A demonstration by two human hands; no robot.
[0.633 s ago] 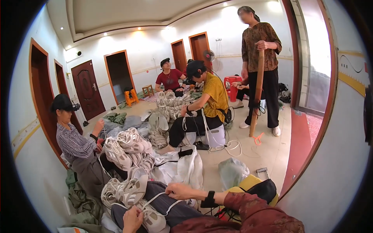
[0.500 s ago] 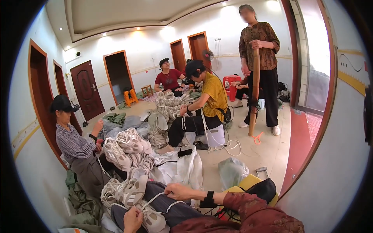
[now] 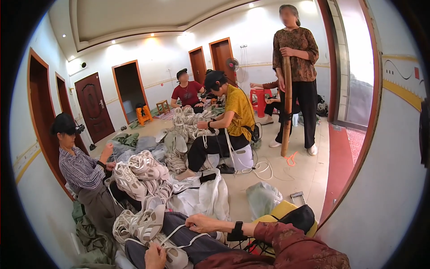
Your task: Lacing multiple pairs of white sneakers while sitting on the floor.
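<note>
In the head view, your right hand is at the lower centre of the frame; its fingers are curled and pinch a white lace above your lap. Your left hand is at the bottom edge, closed around the shoe lying on your thigh; how its fingertips press I cannot tell. More white shoes lie just beside it at the left. In the middle of the frame a person in yellow sits by another shoe pile. At the upper right a person stands holding a wooden pole.
</note>
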